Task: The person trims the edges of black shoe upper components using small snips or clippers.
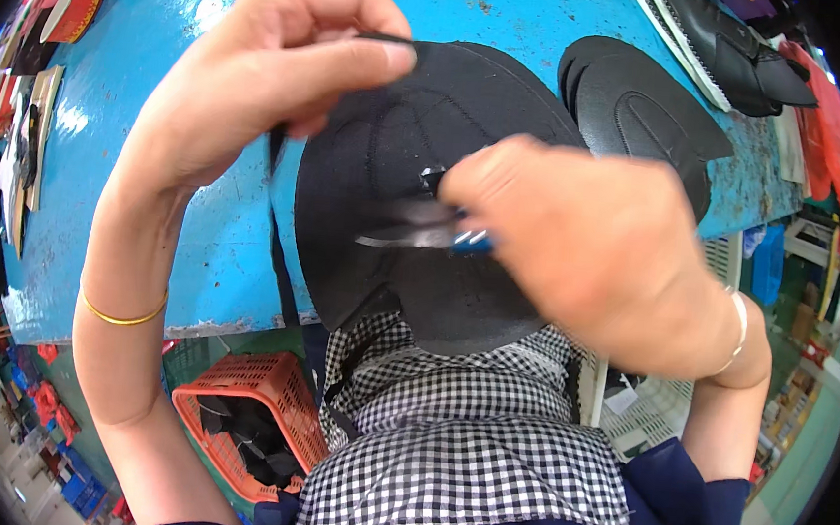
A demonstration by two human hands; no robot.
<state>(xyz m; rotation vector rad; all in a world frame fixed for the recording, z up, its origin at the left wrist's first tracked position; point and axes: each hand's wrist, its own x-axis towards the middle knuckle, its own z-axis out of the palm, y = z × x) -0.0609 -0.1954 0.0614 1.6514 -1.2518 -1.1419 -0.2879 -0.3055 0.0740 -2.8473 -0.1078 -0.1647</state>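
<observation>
My left hand is raised over the blue table and pinches a narrow black strip between thumb and fingers. One end sticks out at the fingertips, while the rest hangs down past the table's front edge. My right hand is closed on small scissors with blue on the handle; their blades point left and are smeared by motion. Beneath both hands lies a flat black shoe upper with curved stitching and a notch at its near edge. It reaches over the front edge toward my checked apron.
More black uppers lie stacked at the right. Beyond them is a black shoe with a white sole edge. An orange basket of black pieces stands below the table on the left, a white crate on the right.
</observation>
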